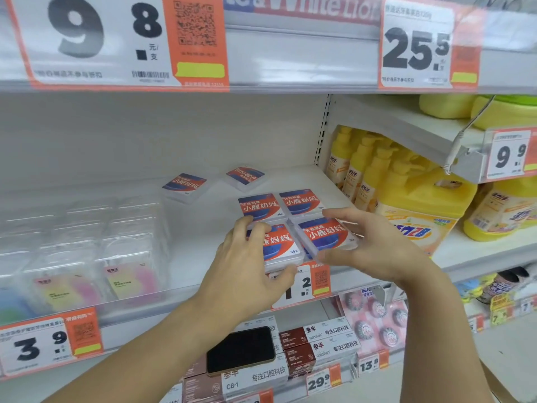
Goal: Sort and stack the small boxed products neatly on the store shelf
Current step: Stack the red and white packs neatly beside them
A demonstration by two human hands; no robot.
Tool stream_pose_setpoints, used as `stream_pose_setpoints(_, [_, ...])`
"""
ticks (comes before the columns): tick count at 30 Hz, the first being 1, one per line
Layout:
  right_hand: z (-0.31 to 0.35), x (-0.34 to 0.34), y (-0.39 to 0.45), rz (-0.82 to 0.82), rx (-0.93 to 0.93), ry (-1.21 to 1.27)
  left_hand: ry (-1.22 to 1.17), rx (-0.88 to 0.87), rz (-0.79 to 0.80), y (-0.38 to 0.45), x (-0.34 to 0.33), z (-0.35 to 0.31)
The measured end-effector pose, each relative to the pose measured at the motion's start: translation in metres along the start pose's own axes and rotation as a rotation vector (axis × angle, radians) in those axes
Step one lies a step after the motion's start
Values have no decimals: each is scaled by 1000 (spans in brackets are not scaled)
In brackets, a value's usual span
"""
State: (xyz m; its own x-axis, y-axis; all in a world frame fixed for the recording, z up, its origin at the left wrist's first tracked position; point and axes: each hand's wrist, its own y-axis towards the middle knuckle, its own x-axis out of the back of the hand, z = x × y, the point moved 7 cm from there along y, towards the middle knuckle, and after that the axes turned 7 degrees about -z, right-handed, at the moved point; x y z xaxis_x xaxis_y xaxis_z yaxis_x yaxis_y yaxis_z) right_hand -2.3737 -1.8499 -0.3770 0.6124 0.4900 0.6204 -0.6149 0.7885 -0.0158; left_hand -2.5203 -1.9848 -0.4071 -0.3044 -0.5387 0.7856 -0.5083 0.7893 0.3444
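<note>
Four small boxes (302, 225) sat in a square block at the shelf (191, 257) front. Your left hand (250, 266) pinched the near-left box; your right hand (374, 245) flanked the near-right one, fingers spread. They looked light, rigid, slick plastic; grip the edges.

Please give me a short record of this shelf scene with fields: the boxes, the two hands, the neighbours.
grouped boxes: four red-and-blue floss boxes in a two-by-two block at the shelf's front edge
loose boxes: two lying askew behind
left hand: fingers curled round the front-left box
right hand: open, fingers straight against the front-right box
left neighbour: clear packs
right neighbour: yellow bottles
</note>
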Motion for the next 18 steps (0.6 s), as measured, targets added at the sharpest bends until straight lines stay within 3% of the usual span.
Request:
stream_pose_setpoints(6, [-10,6,2,-94,-1,-8,-19,-4,-7,2,4,-1])
stream_pose_setpoints(18, [-10,2,7,-78,-20,-21,49,-41,-16,8,3,-1])
